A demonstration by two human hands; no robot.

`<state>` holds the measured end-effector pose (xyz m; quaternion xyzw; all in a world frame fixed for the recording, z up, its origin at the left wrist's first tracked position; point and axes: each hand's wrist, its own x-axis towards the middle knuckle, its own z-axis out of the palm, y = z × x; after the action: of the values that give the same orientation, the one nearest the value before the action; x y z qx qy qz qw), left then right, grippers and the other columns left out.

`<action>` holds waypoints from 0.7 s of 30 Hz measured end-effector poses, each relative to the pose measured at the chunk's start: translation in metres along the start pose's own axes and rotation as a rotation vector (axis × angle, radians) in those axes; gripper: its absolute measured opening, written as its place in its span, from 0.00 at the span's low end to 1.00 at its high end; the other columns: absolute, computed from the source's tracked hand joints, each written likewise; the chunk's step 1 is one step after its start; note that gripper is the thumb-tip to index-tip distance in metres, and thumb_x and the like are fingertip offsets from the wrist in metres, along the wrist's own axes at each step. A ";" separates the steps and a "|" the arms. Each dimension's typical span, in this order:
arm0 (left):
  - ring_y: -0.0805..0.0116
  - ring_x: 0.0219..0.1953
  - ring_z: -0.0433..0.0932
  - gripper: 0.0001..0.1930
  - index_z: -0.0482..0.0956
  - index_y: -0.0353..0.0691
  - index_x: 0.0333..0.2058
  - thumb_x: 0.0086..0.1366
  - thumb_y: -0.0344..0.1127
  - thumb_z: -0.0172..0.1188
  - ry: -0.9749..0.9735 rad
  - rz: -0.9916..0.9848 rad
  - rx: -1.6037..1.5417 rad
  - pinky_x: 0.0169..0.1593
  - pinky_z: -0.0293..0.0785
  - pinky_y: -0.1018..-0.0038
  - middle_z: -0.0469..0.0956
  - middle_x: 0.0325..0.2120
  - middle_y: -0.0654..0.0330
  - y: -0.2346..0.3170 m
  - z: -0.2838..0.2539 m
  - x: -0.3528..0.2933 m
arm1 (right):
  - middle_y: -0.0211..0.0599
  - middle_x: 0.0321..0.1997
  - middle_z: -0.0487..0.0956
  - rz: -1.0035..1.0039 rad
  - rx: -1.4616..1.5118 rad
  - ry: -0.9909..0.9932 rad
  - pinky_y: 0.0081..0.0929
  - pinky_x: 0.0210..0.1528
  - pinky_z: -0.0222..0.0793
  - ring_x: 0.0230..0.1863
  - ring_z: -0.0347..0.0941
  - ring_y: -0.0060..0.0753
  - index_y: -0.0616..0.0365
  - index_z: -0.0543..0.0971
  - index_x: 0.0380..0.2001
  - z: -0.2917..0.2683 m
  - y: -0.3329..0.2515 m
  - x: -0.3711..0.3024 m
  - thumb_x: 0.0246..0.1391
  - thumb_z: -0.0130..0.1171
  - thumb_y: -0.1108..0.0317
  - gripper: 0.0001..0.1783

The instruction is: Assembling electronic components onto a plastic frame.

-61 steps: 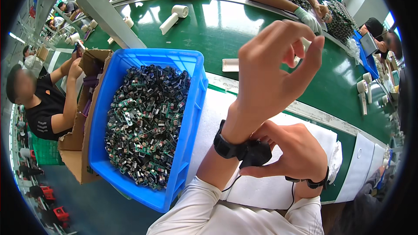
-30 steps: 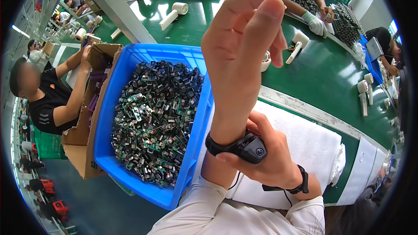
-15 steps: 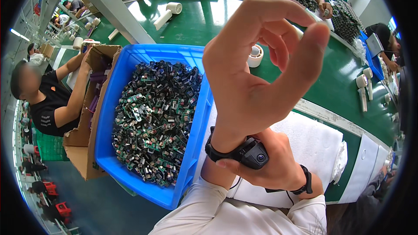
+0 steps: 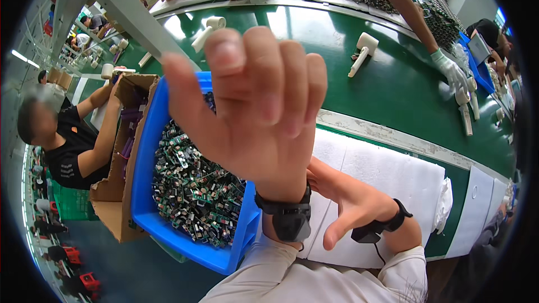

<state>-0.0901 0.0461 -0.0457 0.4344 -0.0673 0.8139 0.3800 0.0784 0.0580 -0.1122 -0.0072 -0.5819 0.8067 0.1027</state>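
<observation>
My left hand (image 4: 252, 95) is raised in front of the view, palm toward me. Its fingers bend forward, with the thumb standing apart, and nothing is in it. A black strap with a small black camera (image 4: 291, 220) circles that wrist. My right hand (image 4: 359, 195) is beside the left wrist, empty, its thumb spread away from the fingers. It wears a similar black wrist device (image 4: 373, 230). Behind and below my left hand stands a blue plastic bin (image 4: 147, 163) heaped with small green circuit boards (image 4: 196, 191), partly hidden by the hand.
White foam sheets (image 4: 387, 185) cover the surface before me. Beyond runs a green conveyor belt (image 4: 314, 28) carrying white round-headed parts with handles (image 4: 364, 47). At left, a person in black reaches over a cardboard box (image 4: 112, 191). A co-worker's gloved hand (image 4: 448, 70) is over the belt.
My left hand has moved left and opened from a thumb-and-finger ring. My right hand has let go of the left wrist device. A co-worker's gloved hand has come over the belt.
</observation>
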 end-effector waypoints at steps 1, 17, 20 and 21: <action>0.73 0.18 0.67 0.19 0.82 0.45 0.39 0.75 0.53 0.52 -0.019 0.000 -0.125 0.22 0.65 0.73 0.74 0.21 0.65 -0.001 0.001 0.001 | 0.42 0.67 0.70 0.061 0.119 -0.028 0.38 0.72 0.57 0.70 0.63 0.36 0.60 0.63 0.69 -0.003 0.004 0.000 0.30 0.88 0.56 0.63; 0.69 0.16 0.66 0.04 0.81 0.42 0.28 0.63 0.30 0.61 -0.044 -0.271 -0.740 0.17 0.62 0.72 0.71 0.17 0.62 -0.020 0.034 0.000 | 0.36 0.54 0.77 -0.040 0.009 -0.160 0.31 0.60 0.67 0.57 0.71 0.31 0.60 0.74 0.55 -0.004 0.029 0.001 0.31 0.87 0.58 0.47; 0.69 0.16 0.66 0.03 0.81 0.42 0.28 0.62 0.28 0.62 -0.034 -0.239 -0.750 0.17 0.61 0.72 0.70 0.17 0.62 -0.023 0.038 -0.002 | 0.37 0.54 0.77 -0.085 -0.027 -0.131 0.30 0.59 0.67 0.56 0.72 0.32 0.61 0.75 0.54 -0.002 0.033 0.002 0.31 0.87 0.59 0.45; 0.69 0.16 0.65 0.03 0.81 0.42 0.28 0.61 0.28 0.62 -0.037 -0.221 -0.759 0.17 0.61 0.72 0.70 0.18 0.61 -0.024 0.039 -0.002 | 0.37 0.53 0.77 -0.125 -0.055 -0.119 0.30 0.59 0.67 0.56 0.72 0.32 0.62 0.74 0.54 -0.001 0.033 0.003 0.31 0.87 0.59 0.46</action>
<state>-0.0477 0.0449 -0.0283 0.2821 -0.3231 0.6773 0.5978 0.0710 0.0499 -0.1434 0.0742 -0.6081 0.7815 0.1176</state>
